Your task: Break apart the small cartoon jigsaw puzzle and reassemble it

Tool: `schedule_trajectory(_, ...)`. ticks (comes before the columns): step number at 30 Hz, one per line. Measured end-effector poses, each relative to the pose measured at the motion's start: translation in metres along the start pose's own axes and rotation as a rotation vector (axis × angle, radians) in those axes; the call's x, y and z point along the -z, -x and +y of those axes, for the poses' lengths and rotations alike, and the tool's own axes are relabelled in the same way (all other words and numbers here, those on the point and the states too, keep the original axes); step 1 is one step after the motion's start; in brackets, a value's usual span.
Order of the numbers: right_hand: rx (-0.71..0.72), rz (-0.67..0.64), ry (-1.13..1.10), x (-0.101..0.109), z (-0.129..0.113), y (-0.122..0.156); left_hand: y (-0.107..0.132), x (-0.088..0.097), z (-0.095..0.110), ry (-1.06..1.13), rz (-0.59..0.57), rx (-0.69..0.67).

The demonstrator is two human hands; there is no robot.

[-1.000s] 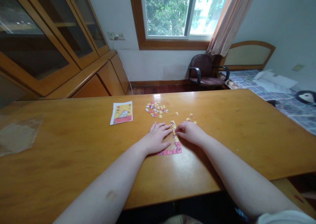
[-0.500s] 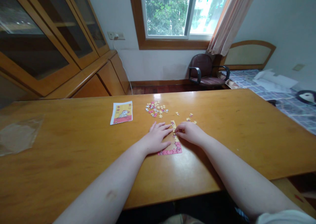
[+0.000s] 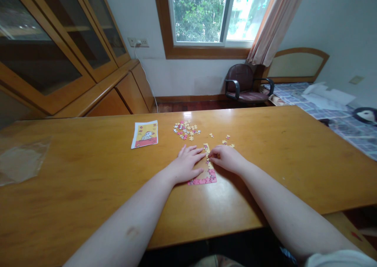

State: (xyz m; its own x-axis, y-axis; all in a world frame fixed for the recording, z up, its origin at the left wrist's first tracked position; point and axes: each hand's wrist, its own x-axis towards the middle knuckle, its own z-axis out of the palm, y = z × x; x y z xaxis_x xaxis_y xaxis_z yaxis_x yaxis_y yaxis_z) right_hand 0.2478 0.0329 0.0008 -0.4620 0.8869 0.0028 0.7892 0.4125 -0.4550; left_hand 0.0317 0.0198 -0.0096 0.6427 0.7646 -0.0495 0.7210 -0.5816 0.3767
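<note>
Pink and yellow jigsaw pieces are joined into a puzzle border [image 3: 206,180] along the bottom and up the right side. My left hand [image 3: 188,164] lies flat over the inside of that border, fingers spread, holding nothing. At the border's right side, my right hand [image 3: 225,157] has its fingertips pinched together on the yellow edge pieces. Whatever lies between those fingertips is too small and covered to make out. Beyond my hands is a pile of loose puzzle pieces [image 3: 186,130]. A few more yellow pieces [image 3: 224,142] lie just past my right hand.
A picture card [image 3: 145,134] with a white animal on yellow and pink lies left of the pile. A clear plastic bag [image 3: 22,163] rests at the far left of the wooden table [image 3: 294,153]. Behind the table stand a chair [image 3: 243,82] and a bed [image 3: 309,96].
</note>
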Motion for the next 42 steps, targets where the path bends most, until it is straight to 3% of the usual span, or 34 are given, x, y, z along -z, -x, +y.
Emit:
schedule_trajectory(27, 0.088, -0.047, 0.136, 0.0043, -0.0038, 0.0018, 0.0001, -0.0020, -0.0006, 0.010, 0.007, 0.001)
schedule_trajectory(34, 0.066, 0.033, 0.152, 0.0092, -0.0042, 0.0032, 0.0003, -0.0003, 0.0006, 0.003, 0.009, 0.004)
schedule_trajectory(42, 0.083, -0.041, 0.149, 0.0063, -0.0023, 0.0025, 0.0011, 0.0027, 0.0040, 0.009, 0.008, 0.009)
